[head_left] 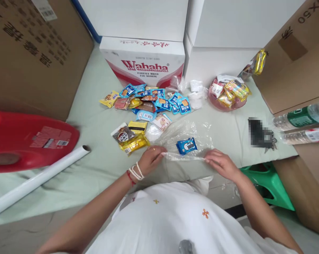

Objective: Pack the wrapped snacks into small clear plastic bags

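A clear plastic bag (201, 135) lies flat on the table with its near edge stretched between my hands. My left hand (152, 159) pinches the left corner of that edge, and my right hand (222, 163) pinches the right corner. A small blue snack packet (186, 145) shows within the bag's outline; more than one may be stacked there. Just left of the bag are a gold-wrapped snack (135, 143), a brown-and-clear snack packet (123, 134) and a white snack packet (161, 121).
A heap of blue snack packets (163, 103) lies before the Wahaha carton (146, 63). A pink bowl (220, 105) of snacks stands right, near plastic bottles (302, 118). At left are a red jug (37, 137) and a white tube (42, 180). Cardboard boxes flank the table.
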### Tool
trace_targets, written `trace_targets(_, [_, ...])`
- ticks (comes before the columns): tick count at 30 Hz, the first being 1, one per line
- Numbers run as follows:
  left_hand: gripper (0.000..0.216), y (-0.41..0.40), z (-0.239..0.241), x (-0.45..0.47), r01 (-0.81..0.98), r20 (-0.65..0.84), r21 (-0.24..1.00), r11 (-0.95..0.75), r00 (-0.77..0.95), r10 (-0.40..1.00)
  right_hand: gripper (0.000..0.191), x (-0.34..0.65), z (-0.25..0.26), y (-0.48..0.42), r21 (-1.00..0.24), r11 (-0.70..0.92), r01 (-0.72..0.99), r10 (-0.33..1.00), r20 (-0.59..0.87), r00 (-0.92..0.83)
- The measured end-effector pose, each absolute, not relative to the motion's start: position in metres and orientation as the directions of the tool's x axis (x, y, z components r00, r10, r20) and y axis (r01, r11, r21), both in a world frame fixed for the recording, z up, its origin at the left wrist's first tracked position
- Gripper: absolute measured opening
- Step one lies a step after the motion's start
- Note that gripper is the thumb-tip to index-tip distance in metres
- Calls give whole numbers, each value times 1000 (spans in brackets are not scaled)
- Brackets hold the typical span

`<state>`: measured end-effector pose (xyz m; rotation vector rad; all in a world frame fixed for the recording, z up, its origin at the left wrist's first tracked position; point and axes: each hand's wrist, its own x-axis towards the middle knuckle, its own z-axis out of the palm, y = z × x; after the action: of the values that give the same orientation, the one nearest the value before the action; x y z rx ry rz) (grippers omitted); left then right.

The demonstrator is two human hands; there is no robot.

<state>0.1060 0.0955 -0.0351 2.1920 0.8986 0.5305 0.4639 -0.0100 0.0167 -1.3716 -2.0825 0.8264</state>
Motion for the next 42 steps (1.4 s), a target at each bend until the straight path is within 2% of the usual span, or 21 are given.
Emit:
trace_targets(4, [45, 111, -28, 129, 600, 112, 656, -457, 522, 845, 27, 472, 31, 32, -712, 169, 681, 968, -10, -251])
trace_targets(7, [46, 120, -29, 146, 744, 72, 559, -365, 395, 916, 34, 475, 23, 57, -689, 28, 725, 971, -155, -184])
trace_targets(10, [38, 126, -35, 158, 844, 60, 464, -270, 274, 960, 31, 474, 15, 77, -534, -52, 844, 941, -308, -137])
trace_targets(11, [34, 127, -37, 160, 856, 75, 450, -254, 247, 966, 29, 472, 14, 83, -448, -54, 892, 947, -307, -97])
trace_targets(13, [25, 129, -41, 163, 860, 125, 455, -231, 195, 973, 30, 465, 14, 96, -292, -40, 956, 977, -211, -23])
trace_targets(15, [21, 128, -43, 165, 850, 193, 480, -218, 140, 971, 37, 455, 14, 110, -235, 5, 972, 995, -100, -29])
trace_targets(18, [28, 123, -39, 164, 830, 322, 507, -232, 67, 944, 55, 438, 10, 134, -291, 94, 952, 988, -90, -125])
trace_targets(21, [27, 111, -29, 161, 824, 469, 455, -338, 101, 877, 64, 427, 2, 154, -343, 42, 938, 974, -197, -115])
trace_targets(24, [29, 100, -21, 165, 723, 529, 320, -612, 399, 749, 43, 425, -3, 166, -383, -34, 923, 956, -283, -82])
trace_targets(27, [35, 95, -19, 179, 590, 414, 247, -769, 654, 634, 22, 431, 1, 165, -431, -36, 901, 946, -306, -109])
trace_targets(29, [36, 96, -20, 189, 596, 310, 255, -761, 695, 648, 21, 435, 7, 157, -520, 30, 854, 962, -216, -165])
trace_targets(31, [37, 98, -21, 196, 630, 239, 274, -727, 687, 686, 20, 438, 13, 144, -601, 173, 780, 969, -36, -243])
trace_targets(33, [37, 100, -22, 199, 649, 208, 291, -703, 675, 708, 18, 440, 19, 131, -617, 314, 722, 942, 106, -319])
trace_targets(35, [38, 100, -21, 199, 647, 191, 310, -696, 675, 712, 20, 441, 21, 122, -610, 357, 708, 926, 134, -352])
trace_targets(37, [38, 99, -20, 199, 644, 169, 333, -689, 678, 715, 29, 441, 17, 121, -626, 290, 724, 945, 71, -318])
trace_targets(40, [38, 97, -19, 199, 644, 139, 367, -672, 676, 724, 59, 443, 8, 137, -662, 66, 746, 966, -145, -214])
trace_targets(42, [38, 97, -18, 199, 640, 132, 387, -664, 675, 726, 58, 445, 6, 151, -655, -47, 754, 944, -276, -182])
